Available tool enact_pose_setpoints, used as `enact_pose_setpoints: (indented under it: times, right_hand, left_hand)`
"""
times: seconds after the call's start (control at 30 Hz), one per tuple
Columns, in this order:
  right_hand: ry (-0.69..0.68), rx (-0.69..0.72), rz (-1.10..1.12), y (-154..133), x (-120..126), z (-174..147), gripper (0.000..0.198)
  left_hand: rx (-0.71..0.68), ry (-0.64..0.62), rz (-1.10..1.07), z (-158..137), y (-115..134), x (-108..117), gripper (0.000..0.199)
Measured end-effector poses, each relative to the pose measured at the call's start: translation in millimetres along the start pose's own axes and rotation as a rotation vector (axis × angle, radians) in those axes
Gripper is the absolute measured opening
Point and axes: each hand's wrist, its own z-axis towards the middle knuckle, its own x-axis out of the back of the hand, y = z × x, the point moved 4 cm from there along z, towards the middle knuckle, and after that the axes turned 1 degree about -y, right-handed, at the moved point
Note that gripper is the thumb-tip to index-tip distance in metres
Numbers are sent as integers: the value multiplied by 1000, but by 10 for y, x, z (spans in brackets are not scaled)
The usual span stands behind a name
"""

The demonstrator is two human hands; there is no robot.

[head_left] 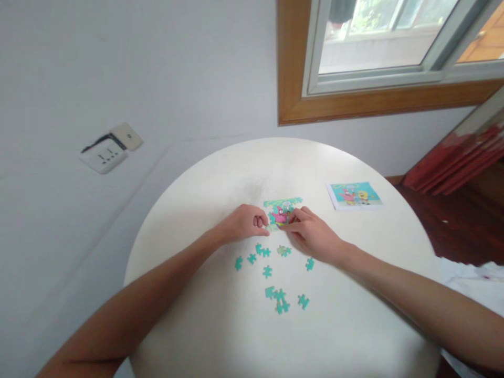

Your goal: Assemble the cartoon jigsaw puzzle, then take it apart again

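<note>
A partly joined jigsaw puzzle (279,215) lies on the round white table, with a pink starfish figure on a teal ground. My left hand (249,222) is closed at its left side, thumb and forefinger pinching the lower left edge. From the right, my right hand (313,235) grips the puzzle's right and lower edge with bent fingers, which hide that part of the picture. Just below the hands lie loose teal puzzle pieces (267,271), several of them scattered singly. A small cluster of pieces (280,295) sits nearer to me.
To the right on the white table (212,178) is a printed picture card (356,196) showing the starfish and a yellow figure. Behind the table stand a pale wall with a socket (104,154) and a wood-framed window (293,100). A red curtain (452,157) hangs at right.
</note>
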Motion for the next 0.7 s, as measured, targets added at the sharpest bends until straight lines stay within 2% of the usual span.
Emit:
enact_pose_setpoints:
  times: [0.13, 0.7]
  right_hand:
    - [11, -4, -1, 13, -13, -5, 31]
    - [7, -9, -6, -2, -8, 1, 28]
  left_hand:
    - [55, 15, -6, 1, 4, 2, 22]
    - [42, 36, -3, -13, 5, 22, 23]
